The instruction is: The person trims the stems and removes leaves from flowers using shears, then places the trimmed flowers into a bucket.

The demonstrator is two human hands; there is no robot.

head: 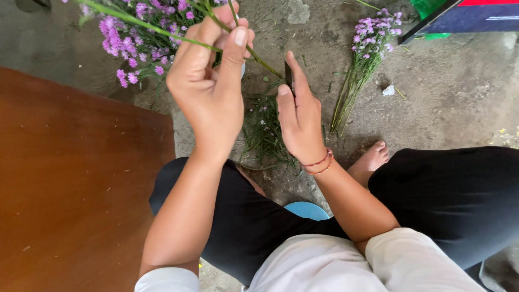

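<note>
My left hand (212,81) is closed around several thin green stems (162,31) that carry small purple flowers (132,40) at the upper left. My right hand (299,116) grips a small dark blade (289,77), its tip held close to a stem (264,65) that runs down from my left hand. A red string bracelet (320,162) circles my right wrist. Below both hands a pile of cut green trimmings (265,132) lies on the concrete floor.
A brown wooden board (70,178) fills the left side. A second bunch of purple flowers (363,59) lies on the floor at the upper right, near a dark blue and red object (476,15). My legs in black trousers and a bare foot (370,159) sit below.
</note>
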